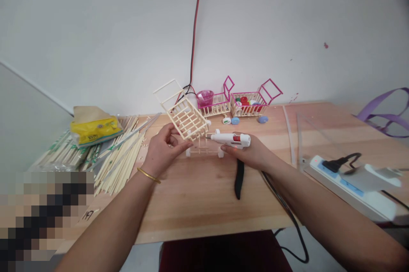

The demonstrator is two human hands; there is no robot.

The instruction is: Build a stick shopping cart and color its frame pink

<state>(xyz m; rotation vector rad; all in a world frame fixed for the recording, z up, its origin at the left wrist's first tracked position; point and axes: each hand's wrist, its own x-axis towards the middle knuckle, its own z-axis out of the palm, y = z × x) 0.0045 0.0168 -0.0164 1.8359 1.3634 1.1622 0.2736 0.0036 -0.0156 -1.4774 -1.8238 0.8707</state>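
Observation:
My left hand (166, 146) is closed on a small cart basket (187, 116) built from pale wooden sticks, tilted in the air with its handle frame up to the left. In my right hand (247, 152) is a white hot glue gun (231, 139), its nozzle pointing left at the basket's lower edge. Whether the tip touches the sticks I cannot tell. Just below, a stick frame with white wheels (204, 151) stands on the table, partly behind the basket and the glue gun. The fingertips of my left hand are partly hidden by the basket.
Two pink-trimmed stick carts (249, 105) stand by the wall, near painted stones (263, 120). Loose sticks (123, 157) and a yellow tissue pack (94, 129) lie left. A power strip (348, 186) is at right; a black cable (287, 208) hangs over the front edge.

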